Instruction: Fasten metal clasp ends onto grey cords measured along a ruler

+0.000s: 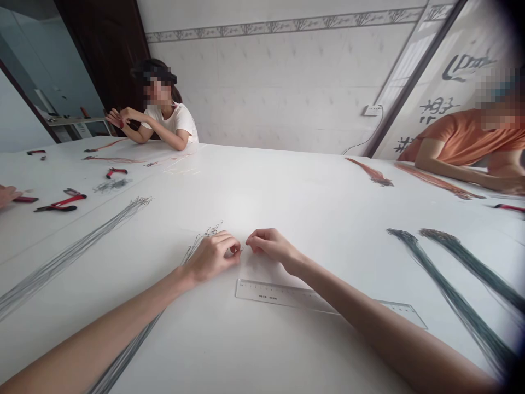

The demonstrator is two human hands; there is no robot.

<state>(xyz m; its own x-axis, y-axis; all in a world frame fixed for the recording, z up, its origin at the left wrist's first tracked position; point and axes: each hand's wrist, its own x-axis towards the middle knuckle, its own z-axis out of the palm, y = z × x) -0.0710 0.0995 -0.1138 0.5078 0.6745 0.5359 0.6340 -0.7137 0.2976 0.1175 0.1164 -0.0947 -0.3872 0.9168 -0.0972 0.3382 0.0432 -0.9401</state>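
My left hand point(215, 254) is closed in a pinch near the middle of the table. At its fingertips shows the tiny curled end of a thin wire point(241, 249). Beneath and behind that hand lies a bundle of grey wires point(137, 342) with hooked ends, partly covered by my hand and forearm. Just to the right, my right hand point(270, 246) has thumb and fingers pressed together, a small gap from the left fingertips. Whatever it may hold is too small to make out. A clear ruler point(266, 293) lies below it, partly hidden by my right forearm.
Another grey wire bundle point(82, 257) lies left, near red-handled pliers point(68, 202) and a loose wire heap point(112, 185). Dark green bundles point(435, 273) are at right, orange ones point(371, 172) farther back. A person in white point(180, 123) and another in orange point(451, 137) sit at the table point(287, 180).
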